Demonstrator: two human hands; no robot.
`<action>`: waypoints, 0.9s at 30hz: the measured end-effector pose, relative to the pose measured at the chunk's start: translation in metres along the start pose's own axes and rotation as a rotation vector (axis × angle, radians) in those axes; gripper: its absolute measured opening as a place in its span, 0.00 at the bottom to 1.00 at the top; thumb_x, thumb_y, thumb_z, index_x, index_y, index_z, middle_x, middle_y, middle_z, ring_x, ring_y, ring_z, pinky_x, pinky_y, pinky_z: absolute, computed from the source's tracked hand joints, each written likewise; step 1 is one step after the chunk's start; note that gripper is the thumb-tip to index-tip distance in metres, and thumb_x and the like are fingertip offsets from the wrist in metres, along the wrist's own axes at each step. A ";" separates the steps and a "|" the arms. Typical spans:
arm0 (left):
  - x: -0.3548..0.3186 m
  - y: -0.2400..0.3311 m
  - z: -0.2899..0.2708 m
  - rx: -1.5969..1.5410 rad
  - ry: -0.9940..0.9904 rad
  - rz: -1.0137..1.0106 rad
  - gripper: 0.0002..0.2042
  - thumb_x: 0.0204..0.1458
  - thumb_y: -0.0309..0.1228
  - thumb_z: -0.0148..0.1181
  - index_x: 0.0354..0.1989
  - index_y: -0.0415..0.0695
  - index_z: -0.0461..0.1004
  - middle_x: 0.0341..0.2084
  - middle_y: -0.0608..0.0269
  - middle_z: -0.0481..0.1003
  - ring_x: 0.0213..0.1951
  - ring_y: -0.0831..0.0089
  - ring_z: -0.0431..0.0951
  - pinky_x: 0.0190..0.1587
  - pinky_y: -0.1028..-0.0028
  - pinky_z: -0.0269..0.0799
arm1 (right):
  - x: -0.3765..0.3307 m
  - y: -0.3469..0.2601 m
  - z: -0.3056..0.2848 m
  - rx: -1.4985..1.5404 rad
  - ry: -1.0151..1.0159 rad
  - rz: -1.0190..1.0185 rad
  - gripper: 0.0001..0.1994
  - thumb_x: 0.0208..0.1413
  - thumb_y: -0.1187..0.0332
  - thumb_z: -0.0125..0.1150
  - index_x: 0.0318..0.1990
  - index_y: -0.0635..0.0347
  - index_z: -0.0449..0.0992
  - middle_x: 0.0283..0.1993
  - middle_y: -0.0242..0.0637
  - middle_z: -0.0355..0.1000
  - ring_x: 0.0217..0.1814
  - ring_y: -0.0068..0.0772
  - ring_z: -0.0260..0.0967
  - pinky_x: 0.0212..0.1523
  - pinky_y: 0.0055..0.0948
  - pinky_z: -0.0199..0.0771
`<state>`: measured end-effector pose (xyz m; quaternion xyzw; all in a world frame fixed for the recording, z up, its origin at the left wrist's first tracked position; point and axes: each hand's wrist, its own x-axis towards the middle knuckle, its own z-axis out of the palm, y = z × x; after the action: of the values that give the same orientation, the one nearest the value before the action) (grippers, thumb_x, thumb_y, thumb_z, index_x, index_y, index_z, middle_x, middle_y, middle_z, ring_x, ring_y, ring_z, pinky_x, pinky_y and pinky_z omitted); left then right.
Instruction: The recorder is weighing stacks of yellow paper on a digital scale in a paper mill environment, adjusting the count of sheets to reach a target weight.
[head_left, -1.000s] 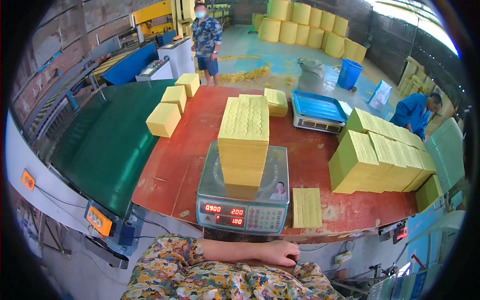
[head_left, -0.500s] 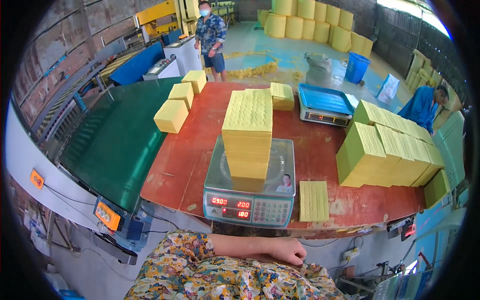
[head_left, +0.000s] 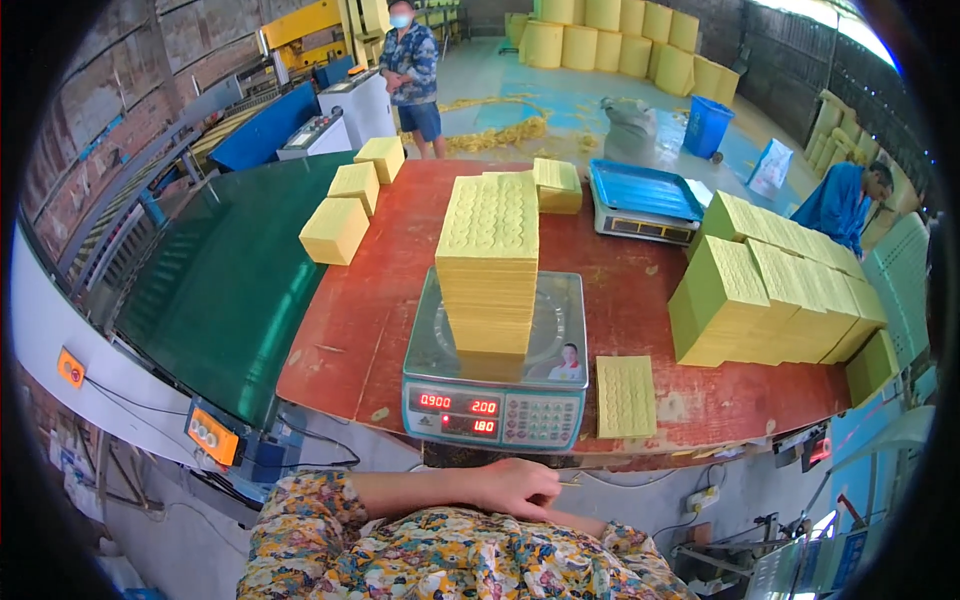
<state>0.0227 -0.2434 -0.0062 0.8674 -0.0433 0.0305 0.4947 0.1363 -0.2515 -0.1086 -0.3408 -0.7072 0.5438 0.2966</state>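
My left hand [head_left: 520,487] lies across my front with its fingers curled into a loose fist. It rests over my right forearm [head_left: 578,521], which comes in from the right. My right hand is hidden behind the left hand and arm. Just beyond my hands, a digital scale [head_left: 495,410] with lit red digits stands at the table's near edge. On its glass plate rises a tall stack of yellow embossed paper [head_left: 488,270], which neither hand touches. A thin pile of the same yellow paper [head_left: 626,397] lies right of the scale.
Long rows of yellow paper stacks [head_left: 775,305] line the right of the red table [head_left: 335,340]. Several smaller blocks [head_left: 335,231] stand at the left, by a green conveyor belt [head_left: 215,290]. A second scale with a blue tray [head_left: 648,190] sits behind. Two other people are farther off.
My left hand has shifted left and slightly up, and more of my right forearm shows. The far person's hands have come together. The view has tilted slightly; the paper stacks stay put.
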 end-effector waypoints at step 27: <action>-0.044 0.008 0.014 0.177 0.455 -0.165 0.12 0.42 0.35 0.68 0.28 0.44 0.71 0.27 0.60 0.70 0.34 0.59 0.71 0.35 0.64 0.68 | -0.093 0.017 0.140 0.437 -0.291 0.192 0.18 0.63 0.69 0.53 0.57 0.67 0.68 0.62 0.39 0.63 0.57 0.31 0.67 0.58 0.32 0.67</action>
<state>-0.0213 -0.2574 -0.0109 0.8789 0.1426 0.1880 0.4146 0.0830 -0.4024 -0.1627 -0.2528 -0.5728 0.7522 0.2055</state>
